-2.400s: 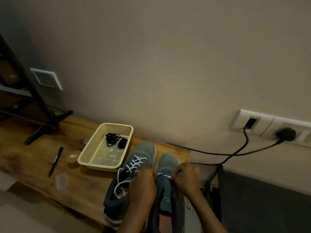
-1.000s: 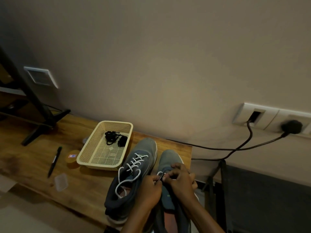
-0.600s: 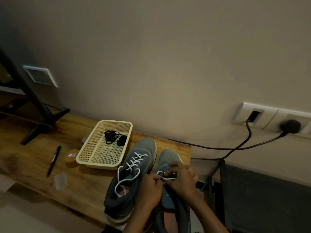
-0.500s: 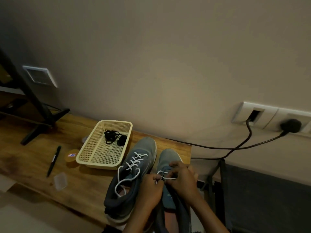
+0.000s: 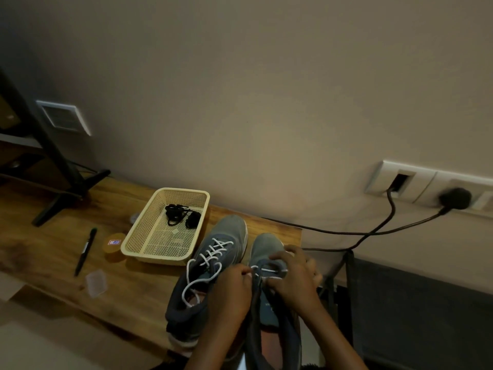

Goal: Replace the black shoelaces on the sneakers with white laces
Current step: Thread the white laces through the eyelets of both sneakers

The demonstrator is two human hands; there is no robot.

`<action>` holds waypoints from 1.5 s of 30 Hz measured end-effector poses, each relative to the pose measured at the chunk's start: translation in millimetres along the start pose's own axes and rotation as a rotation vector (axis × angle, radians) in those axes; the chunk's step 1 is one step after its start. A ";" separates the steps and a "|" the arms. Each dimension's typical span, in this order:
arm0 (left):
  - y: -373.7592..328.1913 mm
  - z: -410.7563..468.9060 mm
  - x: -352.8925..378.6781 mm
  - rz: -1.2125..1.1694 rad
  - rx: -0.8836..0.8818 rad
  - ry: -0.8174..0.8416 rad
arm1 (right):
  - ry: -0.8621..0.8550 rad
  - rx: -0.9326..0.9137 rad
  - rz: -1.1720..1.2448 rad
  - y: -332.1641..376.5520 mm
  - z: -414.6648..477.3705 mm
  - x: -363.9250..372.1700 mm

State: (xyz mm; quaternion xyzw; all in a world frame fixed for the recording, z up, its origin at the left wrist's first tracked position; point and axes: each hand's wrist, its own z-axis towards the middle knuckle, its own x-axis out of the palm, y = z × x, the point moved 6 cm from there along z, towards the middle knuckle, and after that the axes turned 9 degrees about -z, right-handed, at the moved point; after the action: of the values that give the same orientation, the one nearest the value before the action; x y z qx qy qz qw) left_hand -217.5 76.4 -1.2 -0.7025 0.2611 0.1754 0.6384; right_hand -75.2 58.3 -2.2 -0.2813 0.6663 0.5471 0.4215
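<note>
Head view, item one: what is entered under work in hand?
— Second sneaker (image 5: 266,249), grey, toe to the wall, heel end drawn past the counter (image 5: 53,249) edge toward the person, so that the eyelets are brought within reach. A white lace (image 5: 269,271) is run across its lowest eyelets only.

How is it held?
— The lace is pinched at the near eyelet row by the left hand (image 5: 234,287), fingertips closed on it. The right hand (image 5: 293,279) is curled over the upper and closed on the same lace at the opposite row. It is judged that the shoe is steadied by that grip while the lace is drawn level.

Item two?
— First sneaker (image 5: 221,236), set just beside the second. It is laced in white, with the ends left in loose loops over the opening. It is judged done and parked aside.

Item three?
— Black laces (image 5: 178,217), bundled, laid at the far end of the cream basket (image 5: 138,236). Removed stock is thus kept apart from the new.

Sundries?
— Pen (image 5: 85,251), small round tub (image 5: 114,245) and clear plastic case (image 5: 96,283), left on the counter beyond the basket. None is judged needed for this step.

Outstanding?
— The upper eyelets of the second sneaker are judged unthreaded.
</note>
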 end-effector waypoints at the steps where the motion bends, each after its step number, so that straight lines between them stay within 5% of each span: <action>1: -6.2 -2.1 -3.4 0.082 0.059 -0.033 | -0.027 0.055 0.020 -6.7 -4.1 -4.6; 4: -25.6 -4.2 -11.5 0.284 0.218 -0.094 | -0.065 0.203 0.033 -20.5 -22.3 -14.0; 9: -29.1 7.2 -4.2 0.559 0.257 0.022 | -0.112 0.164 -0.169 -14.6 -33.1 -2.9; 20: -33.0 11.1 -13.3 0.227 0.199 -0.111 | -0.378 0.049 -0.238 -8.5 -29.8 6.9; 25: -36.8 9.9 -38.0 0.139 0.230 -0.269 | -0.352 0.059 -0.234 -3.8 -28.4 7.0; 31: -28.0 8.7 -11.6 0.557 0.251 -0.020 | -0.260 0.085 -0.240 -7.1 -21.6 1.4; 36: -21.8 8.0 -7.9 0.562 0.196 -0.004 | -0.175 0.102 -0.257 -7.0 -18.3 -0.2; 45: -22.9 10.6 -42.7 0.298 0.224 -0.325 | -0.172 0.132 -0.257 -4.6 -18.8 -1.4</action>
State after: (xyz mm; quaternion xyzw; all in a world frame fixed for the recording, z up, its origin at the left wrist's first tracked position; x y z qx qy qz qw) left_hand -237.3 94.1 40.7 -0.5436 0.2737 0.3482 0.7129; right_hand -75.4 38.9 -2.4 -0.2883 0.6208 0.4656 0.5610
